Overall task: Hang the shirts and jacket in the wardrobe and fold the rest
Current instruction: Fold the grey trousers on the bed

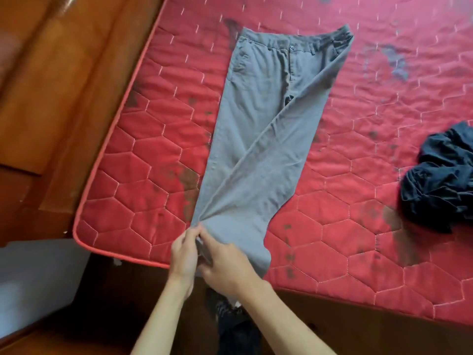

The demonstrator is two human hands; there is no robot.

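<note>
Grey trousers [266, 139] lie front-up on a red quilted mattress [143, 155]. The buttoned waistband is at the far end and the 2 legs run toward the near edge. The legs are drawn together there, 1 crossing over the other on a diagonal crease, so the garment narrows to a point at the hands.

The left hand [183, 254] and right hand [225, 267] meet at this point. The fingers [204, 238] of both are curled and pinch the gathered leg ends between them, just over the mattress edge.

A dark garment [442, 180] sits in a crumpled heap on the mattress, well apart to the right. Brown wooden furniture [51, 85] borders the mattress on the left; whether it is the wardrobe cannot be told.

**Progress.** The folding part of the task appears to be at an early stage:
- The trousers are spread and aligned lengthwise, but no cross fold has been made.
- The dark heap is not yet folded, and what kind of garment it is cannot be told.
- No folded pile is in view.
- No shirt, jacket or hanger is in view, so whether the hanging part is done cannot be judged from this view.

At least 2 items are left to finish.
</note>
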